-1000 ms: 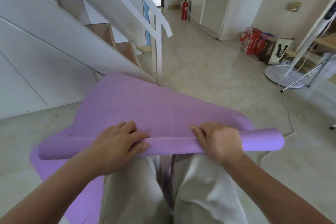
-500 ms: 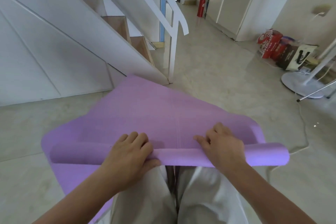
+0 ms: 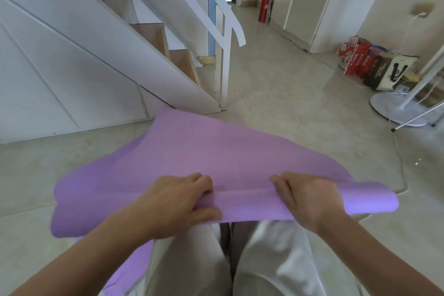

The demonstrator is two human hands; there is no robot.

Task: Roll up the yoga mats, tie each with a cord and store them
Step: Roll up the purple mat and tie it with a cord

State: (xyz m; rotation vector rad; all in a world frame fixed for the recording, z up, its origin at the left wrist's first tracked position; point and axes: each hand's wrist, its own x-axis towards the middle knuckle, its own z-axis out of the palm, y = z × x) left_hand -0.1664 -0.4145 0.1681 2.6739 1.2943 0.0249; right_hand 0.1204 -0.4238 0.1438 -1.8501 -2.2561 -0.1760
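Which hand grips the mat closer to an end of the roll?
The right hand; the rolled yoga mat ends just beyond it, far beyond the left hand.

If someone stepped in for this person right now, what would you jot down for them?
Left hand grips the purple yoga mat at its rolled edge.
Right hand grips the same roll.
The roll lies over the lap; the rest spreads unrolled toward the staircase.
Done: only the first turns rolled.
Left: finish rolling, tie with a cord (none in view), store.
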